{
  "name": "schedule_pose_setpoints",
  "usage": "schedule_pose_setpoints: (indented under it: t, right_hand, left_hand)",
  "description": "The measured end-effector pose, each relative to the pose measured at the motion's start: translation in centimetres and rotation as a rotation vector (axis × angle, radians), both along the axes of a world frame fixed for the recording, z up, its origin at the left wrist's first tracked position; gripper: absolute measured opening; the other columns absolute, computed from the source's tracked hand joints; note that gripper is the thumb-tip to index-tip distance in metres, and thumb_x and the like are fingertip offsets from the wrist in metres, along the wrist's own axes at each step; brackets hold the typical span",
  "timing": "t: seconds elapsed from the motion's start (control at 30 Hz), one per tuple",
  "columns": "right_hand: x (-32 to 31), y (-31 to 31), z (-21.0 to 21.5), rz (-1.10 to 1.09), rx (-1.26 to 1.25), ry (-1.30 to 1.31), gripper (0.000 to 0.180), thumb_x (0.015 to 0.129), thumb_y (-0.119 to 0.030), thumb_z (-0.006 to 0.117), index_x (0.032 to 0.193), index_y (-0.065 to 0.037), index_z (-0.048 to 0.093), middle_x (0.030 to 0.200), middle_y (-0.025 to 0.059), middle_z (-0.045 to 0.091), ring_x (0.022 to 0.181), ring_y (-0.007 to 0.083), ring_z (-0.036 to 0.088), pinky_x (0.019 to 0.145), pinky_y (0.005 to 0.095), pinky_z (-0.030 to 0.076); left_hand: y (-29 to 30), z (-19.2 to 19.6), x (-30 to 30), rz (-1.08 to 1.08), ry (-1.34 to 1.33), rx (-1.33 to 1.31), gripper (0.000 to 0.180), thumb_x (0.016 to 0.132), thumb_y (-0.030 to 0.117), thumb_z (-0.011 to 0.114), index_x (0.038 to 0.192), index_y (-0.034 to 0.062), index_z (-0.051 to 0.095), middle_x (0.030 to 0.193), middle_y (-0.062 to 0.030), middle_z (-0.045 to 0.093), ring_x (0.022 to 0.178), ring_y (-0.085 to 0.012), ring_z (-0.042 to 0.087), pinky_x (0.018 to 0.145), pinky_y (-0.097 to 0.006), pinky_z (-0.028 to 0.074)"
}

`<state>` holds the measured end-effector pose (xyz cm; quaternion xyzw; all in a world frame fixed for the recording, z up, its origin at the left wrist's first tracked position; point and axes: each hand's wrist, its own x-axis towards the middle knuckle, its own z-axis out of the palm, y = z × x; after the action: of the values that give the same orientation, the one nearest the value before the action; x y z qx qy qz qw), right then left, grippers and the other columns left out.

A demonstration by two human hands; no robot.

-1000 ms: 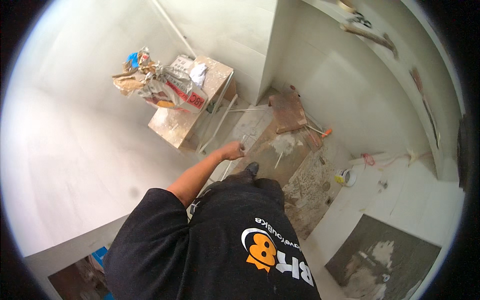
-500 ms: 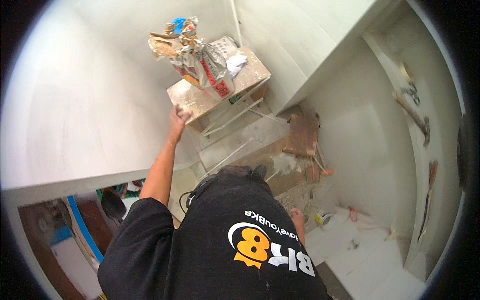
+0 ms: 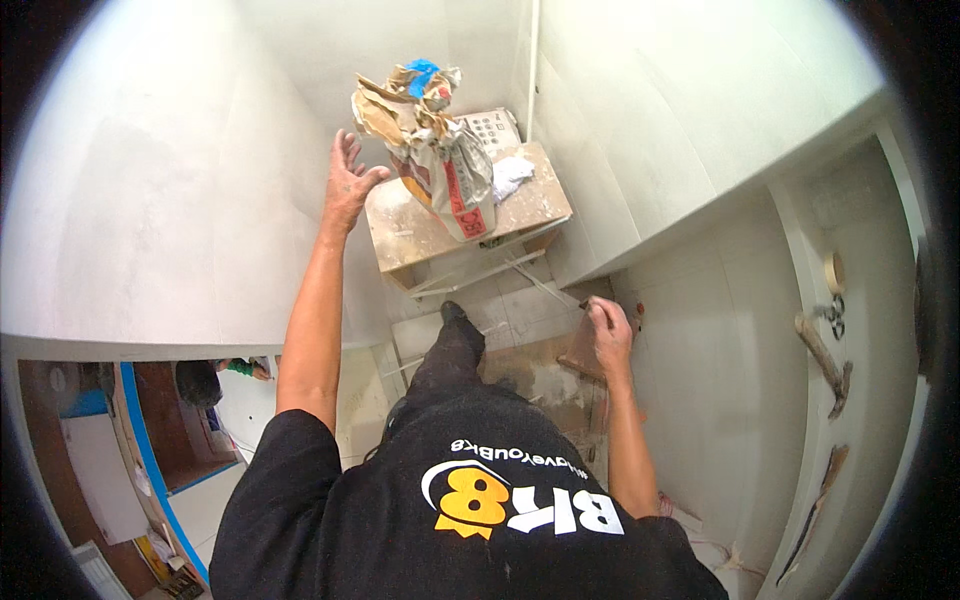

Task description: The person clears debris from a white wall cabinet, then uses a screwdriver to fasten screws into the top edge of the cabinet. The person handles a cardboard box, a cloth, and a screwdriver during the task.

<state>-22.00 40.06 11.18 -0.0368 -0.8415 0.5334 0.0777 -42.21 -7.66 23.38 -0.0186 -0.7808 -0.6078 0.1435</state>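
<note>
A large paper sack (image 3: 455,190), its brown top torn and crumpled around a bit of blue, stands upright on a stained wooden stand (image 3: 400,225). My left hand (image 3: 348,185) is raised just left of the sack, fingers spread, apart from it. A crumpled white cloth or plastic (image 3: 513,175) lies right of the sack, with a printed carton (image 3: 492,130) behind. My right hand (image 3: 610,335) hovers over a brown block-like object (image 3: 583,352), its fingers loosely bent with no held thing visible. I cannot tell whether it touches that object.
White walls (image 3: 150,200) close in on the left and right. A hammer-like tool (image 3: 823,355), a tape roll (image 3: 834,272) and a long thin tool (image 3: 815,510) are on the right-hand ledge. Beyond the low wall at lower left, another person's hand (image 3: 262,372) shows.
My left hand has risen from the stand's left edge to beside the sack. My right hand has come forward from beside my body to the brown object. The view has shifted.
</note>
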Motion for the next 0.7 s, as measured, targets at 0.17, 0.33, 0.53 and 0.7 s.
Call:
schedule_pose_setpoints:
  t: [0.17,0.33,0.53,0.7]
  right_hand:
    - [-12.6,-10.0,4.3,0.232,0.004,0.099,0.043,0.093,-0.029,0.074,0.127,-0.004,0.065,0.124,0.0105,0.064,0.108,0.0238,0.063,0.092,0.0342,0.051]
    - [-20.9,-17.0,5.1,0.299,0.163,0.169,0.085,0.084,-0.04,0.082,0.148,-0.002,0.041,0.147,0.0211,0.042,0.13,0.034,0.047,0.106,0.0427,0.043]
    - [-26.2,-21.4,3.5,0.243,0.208,0.169,0.102,0.075,-0.045,0.087,0.149,0.003,0.036,0.147,0.0266,0.04,0.136,0.0442,0.041,0.111,0.0506,0.037]
    - [-28.1,-23.2,3.8,0.233,0.179,0.263,0.091,0.074,-0.031,0.086,0.147,-0.003,0.041,0.139,0.0209,0.047,0.132,0.041,0.043,0.11,0.0521,0.033]
  left_hand:
    - [-0.2,0.0,-5.2,-0.191,0.066,0.074,0.132,0.064,0.035,0.095,0.159,-0.0001,0.01,0.158,-0.0237,0.031,0.148,-0.0341,0.033,0.121,-0.049,0.029]
    - [-2.1,-0.8,-8.3,-0.276,-0.282,-0.015,0.097,0.065,0.019,0.093,0.147,0.0057,0.043,0.135,-0.0096,0.059,0.13,-0.0244,0.054,0.11,-0.042,0.044]
    - [-3.0,-2.3,-12.1,-0.313,0.001,-0.03,0.084,0.071,0.023,0.091,0.141,0.002,0.05,0.139,-0.0079,0.056,0.129,-0.0233,0.051,0.111,-0.04,0.042]
    - [-4.7,-5.1,-13.4,-0.298,-0.096,-0.011,0.076,0.075,0.022,0.087,0.139,0.0017,0.052,0.135,-0.0079,0.058,0.124,-0.0222,0.054,0.107,-0.039,0.044]
